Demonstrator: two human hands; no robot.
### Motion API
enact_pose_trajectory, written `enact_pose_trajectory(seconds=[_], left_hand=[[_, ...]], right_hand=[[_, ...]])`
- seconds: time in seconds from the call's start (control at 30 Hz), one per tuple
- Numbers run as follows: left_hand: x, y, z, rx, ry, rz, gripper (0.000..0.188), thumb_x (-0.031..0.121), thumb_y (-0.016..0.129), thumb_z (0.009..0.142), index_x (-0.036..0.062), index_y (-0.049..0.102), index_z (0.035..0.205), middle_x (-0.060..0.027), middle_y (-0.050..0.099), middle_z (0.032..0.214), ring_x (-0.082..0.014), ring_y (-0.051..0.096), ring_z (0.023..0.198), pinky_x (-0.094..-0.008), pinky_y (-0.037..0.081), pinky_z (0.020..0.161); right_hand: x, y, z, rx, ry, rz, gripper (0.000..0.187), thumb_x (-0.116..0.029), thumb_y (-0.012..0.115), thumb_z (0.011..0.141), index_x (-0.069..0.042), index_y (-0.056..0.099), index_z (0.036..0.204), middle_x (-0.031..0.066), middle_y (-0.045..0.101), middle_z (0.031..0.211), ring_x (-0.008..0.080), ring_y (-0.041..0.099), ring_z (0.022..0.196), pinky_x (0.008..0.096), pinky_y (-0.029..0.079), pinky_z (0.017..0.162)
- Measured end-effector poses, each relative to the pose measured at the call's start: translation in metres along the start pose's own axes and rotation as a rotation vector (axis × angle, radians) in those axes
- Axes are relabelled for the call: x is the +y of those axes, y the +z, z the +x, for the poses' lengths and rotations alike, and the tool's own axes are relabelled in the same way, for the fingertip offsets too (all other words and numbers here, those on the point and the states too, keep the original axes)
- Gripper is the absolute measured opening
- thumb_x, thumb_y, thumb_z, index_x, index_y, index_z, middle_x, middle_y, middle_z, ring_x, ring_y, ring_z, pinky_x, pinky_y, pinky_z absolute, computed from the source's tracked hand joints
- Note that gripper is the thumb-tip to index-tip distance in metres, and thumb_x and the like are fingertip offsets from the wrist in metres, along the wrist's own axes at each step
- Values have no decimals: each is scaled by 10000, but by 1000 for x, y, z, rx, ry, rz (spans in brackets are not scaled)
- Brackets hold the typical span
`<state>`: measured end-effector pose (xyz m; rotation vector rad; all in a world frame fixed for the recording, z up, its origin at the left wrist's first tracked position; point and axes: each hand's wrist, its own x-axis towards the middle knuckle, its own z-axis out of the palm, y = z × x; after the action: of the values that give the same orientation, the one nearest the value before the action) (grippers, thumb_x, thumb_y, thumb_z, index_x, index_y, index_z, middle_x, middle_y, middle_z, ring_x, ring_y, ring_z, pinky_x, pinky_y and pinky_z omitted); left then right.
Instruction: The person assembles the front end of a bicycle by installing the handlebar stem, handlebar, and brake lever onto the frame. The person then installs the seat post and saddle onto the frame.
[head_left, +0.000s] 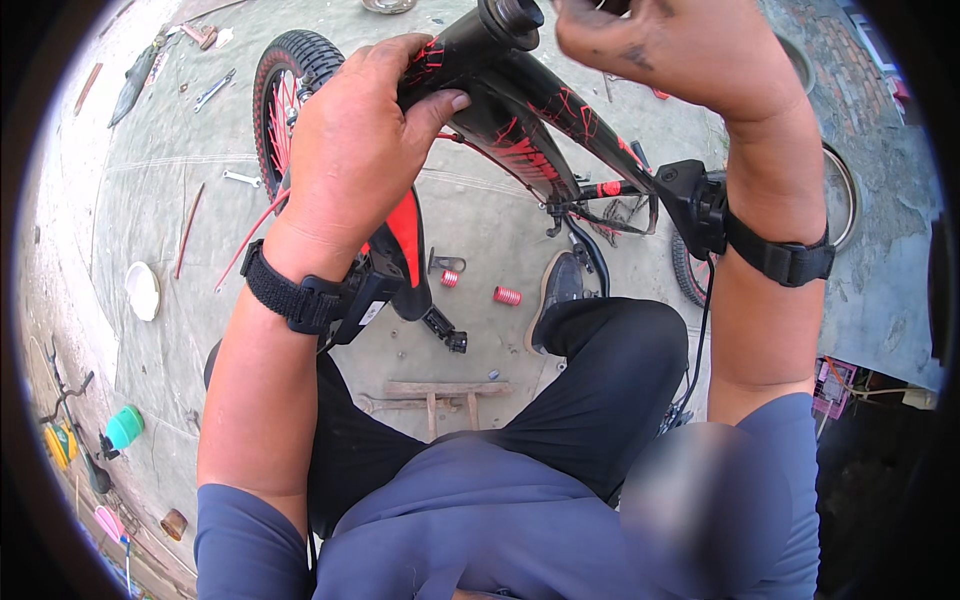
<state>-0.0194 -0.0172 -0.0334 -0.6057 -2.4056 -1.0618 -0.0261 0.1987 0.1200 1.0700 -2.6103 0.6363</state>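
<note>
My left hand (360,150) is wrapped round the head tube (465,50) of a black bicycle frame (520,150) with red crackle markings. The tube tilts up to the right, and a dark threaded ring (512,20) sits at its upper end. My right hand (690,50) is raised just right of that end, apart from it. Its fingers are curled and partly cut off by the upper edge; anything in them is hidden. Below my left wrist lies a black and red part (405,240), partly covered by my forearm.
A spoked wheel (300,50) with red spokes lies beyond my left hand. Red ribbed cylinders (507,296), a spanner (241,178), a white bowl (143,291) and a small wooden stool (450,390) are on the ground cloth. My shoe (562,290) rests near the frame.
</note>
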Motion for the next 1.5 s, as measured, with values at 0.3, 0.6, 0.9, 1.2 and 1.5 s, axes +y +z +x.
enact_pose_trajectory(seconds=[0.3, 0.6, 0.9, 1.2, 1.5], left_hand=[[2, -1, -1, -3, -21, -25, 466, 226, 837, 872, 24, 683, 1264, -165, 738, 1124, -327, 721, 1014, -385, 566, 893], [1, 1, 3, 16, -35, -40, 465, 200, 849, 847, 23, 689, 1246, -164, 737, 1117, -322, 720, 1001, -377, 566, 880], [6, -3, -3, -52, -198, -66, 510, 50, 856, 810, 20, 672, 1284, -84, 720, 1056, -172, 644, 834, -281, 519, 744], [4, -13, -15, -137, -325, -170, 471, 62, 755, 975, -33, 570, 1397, -66, 678, 1195, -129, 620, 1055, -291, 515, 972], [-7, -12, -25, 2, -328, -204, 516, 49, 800, 930, -44, 575, 1384, -137, 667, 1300, -218, 636, 1182, -373, 502, 1048]], right_hand=[[-5, 42, -104, 34, 315, 1391, 512, -340, 753, 851, 43, 623, 1165, 157, 650, 1054, 248, 703, 870, 337, 613, 674], [26, 268, -234, -242, 1236, 1928, 329, -287, 626, 965, 0, 667, 1121, 117, 677, 1009, 266, 726, 918, 368, 600, 662], [57, 420, -277, -606, 1267, 639, 363, -259, 621, 1010, -131, 676, 1345, 143, 745, 1073, 253, 729, 1006, 390, 579, 831], [62, 453, -254, -884, 1081, 448, 641, -30, 587, 919, -198, 526, 1535, 134, 677, 1386, 334, 666, 1246, 468, 561, 992], [63, 454, -236, -944, 1141, 452, 448, -34, 606, 908, -90, 607, 1353, 145, 728, 1270, 342, 690, 1200, 461, 576, 949]])
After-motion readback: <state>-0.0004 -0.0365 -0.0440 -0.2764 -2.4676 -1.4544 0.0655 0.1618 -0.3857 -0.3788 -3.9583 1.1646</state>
